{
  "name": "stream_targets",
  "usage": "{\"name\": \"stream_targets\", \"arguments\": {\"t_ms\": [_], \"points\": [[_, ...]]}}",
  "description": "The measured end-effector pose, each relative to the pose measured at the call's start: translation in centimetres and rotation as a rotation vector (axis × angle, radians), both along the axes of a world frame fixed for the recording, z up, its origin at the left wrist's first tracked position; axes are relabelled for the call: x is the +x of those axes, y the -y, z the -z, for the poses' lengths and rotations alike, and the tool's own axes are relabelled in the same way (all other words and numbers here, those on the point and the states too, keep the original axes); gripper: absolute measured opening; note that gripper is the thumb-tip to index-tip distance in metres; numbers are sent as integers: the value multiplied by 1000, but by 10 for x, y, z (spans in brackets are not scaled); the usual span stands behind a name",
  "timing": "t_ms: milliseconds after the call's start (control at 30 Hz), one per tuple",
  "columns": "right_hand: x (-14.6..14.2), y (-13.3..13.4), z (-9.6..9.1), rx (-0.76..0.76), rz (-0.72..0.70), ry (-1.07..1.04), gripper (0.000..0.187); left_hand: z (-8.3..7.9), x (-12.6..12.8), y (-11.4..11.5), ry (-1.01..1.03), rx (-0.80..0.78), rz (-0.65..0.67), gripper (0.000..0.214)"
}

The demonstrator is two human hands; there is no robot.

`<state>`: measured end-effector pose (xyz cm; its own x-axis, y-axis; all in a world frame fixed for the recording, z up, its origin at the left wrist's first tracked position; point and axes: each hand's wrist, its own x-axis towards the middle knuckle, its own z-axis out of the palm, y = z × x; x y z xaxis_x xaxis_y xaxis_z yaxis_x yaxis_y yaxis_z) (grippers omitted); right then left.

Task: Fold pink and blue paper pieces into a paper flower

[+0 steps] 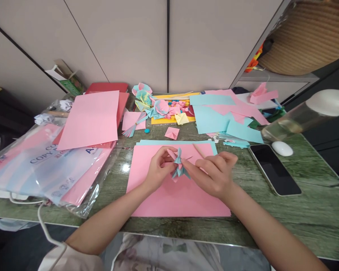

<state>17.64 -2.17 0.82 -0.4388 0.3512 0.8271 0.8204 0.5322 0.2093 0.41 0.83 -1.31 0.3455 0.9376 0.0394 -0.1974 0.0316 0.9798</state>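
Over the stack of pink sheets [180, 199], a small folded paper flower [179, 171] in light blue and pink is held between both hands. My left hand [161, 165] pinches it from the left, thumb and fingers closed on its edge. From the right, my right hand [214, 171] grips its side with the index finger against the folds; the other fingers are curled. A thin wooden stick [198, 150] shows just behind my right hand; whether it is held or lies on the paper I cannot tell. Light blue paper [169, 142] peeks out beneath the pink stack.
A bagged pack of copy paper [56, 165] and pink sheets [90, 120] lie left. Behind are finished paper flowers [143, 97], a pink folded square [172, 133] and a yellow one [182, 118]. Blue scraps [211, 118], a phone [274, 169], a white mouse [282, 148] and a bottle [288, 120] stand right.
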Motion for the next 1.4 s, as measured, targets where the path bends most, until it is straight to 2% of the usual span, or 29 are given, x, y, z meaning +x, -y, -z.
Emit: {"name": "stream_targets", "arguments": {"t_ms": [367,567,700,967,1100,1267,1400], "points": [[-9,-3,-7,-151,77,-53,16,-7,-2,-3,-111,-12,11,31],[-9,-2,-2,-278,51,-126,17,-7,-3,-4,-109,-5,25,28],[-8,-3,-1,-309,33,-137,15,-5,-3,-6,-141,14,9,26],[-6,-6,1,-277,38,-90,13,-4,-5,-8,-151,19,27,19],[-8,-5,4,-208,31,-103,6,-5,-3,-4,-183,14,-29,21],[-10,-2,9,-137,25,-139,11,-9,2,3,-219,11,-128,25],[-10,-1,6,-108,-6,-119,13,-11,3,4,-194,-19,-125,23]]}}
